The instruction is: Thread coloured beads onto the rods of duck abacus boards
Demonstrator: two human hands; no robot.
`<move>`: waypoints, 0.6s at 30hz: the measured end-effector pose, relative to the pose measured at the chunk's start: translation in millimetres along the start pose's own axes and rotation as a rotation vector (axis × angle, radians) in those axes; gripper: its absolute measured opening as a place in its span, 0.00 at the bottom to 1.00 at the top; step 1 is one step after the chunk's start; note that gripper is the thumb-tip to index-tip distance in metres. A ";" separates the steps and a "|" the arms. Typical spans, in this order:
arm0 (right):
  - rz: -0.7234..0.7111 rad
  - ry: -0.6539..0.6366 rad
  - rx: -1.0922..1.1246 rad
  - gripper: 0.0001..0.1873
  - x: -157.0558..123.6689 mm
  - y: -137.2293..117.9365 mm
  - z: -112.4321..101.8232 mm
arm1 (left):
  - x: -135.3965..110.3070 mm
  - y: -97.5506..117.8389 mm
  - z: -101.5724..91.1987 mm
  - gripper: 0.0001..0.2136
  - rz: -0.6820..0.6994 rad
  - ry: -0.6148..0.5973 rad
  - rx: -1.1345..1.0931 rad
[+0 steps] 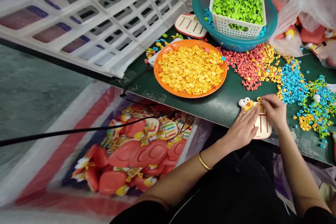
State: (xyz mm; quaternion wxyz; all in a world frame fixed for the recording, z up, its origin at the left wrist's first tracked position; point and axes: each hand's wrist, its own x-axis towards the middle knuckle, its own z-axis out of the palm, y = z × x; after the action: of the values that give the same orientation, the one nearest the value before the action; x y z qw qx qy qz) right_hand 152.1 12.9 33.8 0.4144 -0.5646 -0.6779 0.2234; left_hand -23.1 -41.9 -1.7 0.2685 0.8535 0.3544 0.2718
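Observation:
A cream plastic toy panel (259, 127) with dark red slots lies at the green table's front edge. A yellow duck-like head (246, 103) with bulging white eyes tops its left corner. My left hand (242, 128) rests flat across the panel's left side, fingers stretched out and thumb apart. At the panel's upper right, my right hand (275, 112) has its fingertips pinched together close to a small yellow ring (259, 99). Whatever those fingertips hold is hidden.
An orange plate (157, 73) holds yellow pieces. Behind it, a teal basin (273, 24) carries a white basket (236, 26) of green pieces. Loose red pieces (249, 63) and blue pieces (292, 80) spread rightward. A white crate (105, 17) leans left; a sack (86, 126) of toys sits below.

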 end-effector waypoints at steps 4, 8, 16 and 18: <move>0.134 0.032 -0.294 0.07 50.7 3.6 15.8 | -0.8 1.3 -1.4 0.26 0.020 -0.012 -0.003; 0.258 -0.071 -0.340 0.06 59.9 4.2 23.6 | 0.6 2.2 -2.6 0.25 0.037 -0.006 -0.010; 0.271 0.070 -0.244 0.10 22.0 8.7 -7.4 | 2.9 -1.0 -2.1 0.24 0.086 0.036 0.005; 0.210 0.028 -0.290 0.09 30.8 10.5 3.3 | 2.8 -1.9 0.4 0.23 0.085 0.088 -0.001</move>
State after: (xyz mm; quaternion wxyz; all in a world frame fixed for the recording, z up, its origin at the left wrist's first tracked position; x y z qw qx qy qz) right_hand 154.9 45.5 33.5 0.3124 -0.6893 -0.6344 0.1576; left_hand -22.0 -38.7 -2.4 0.2413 0.8548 0.3290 0.3206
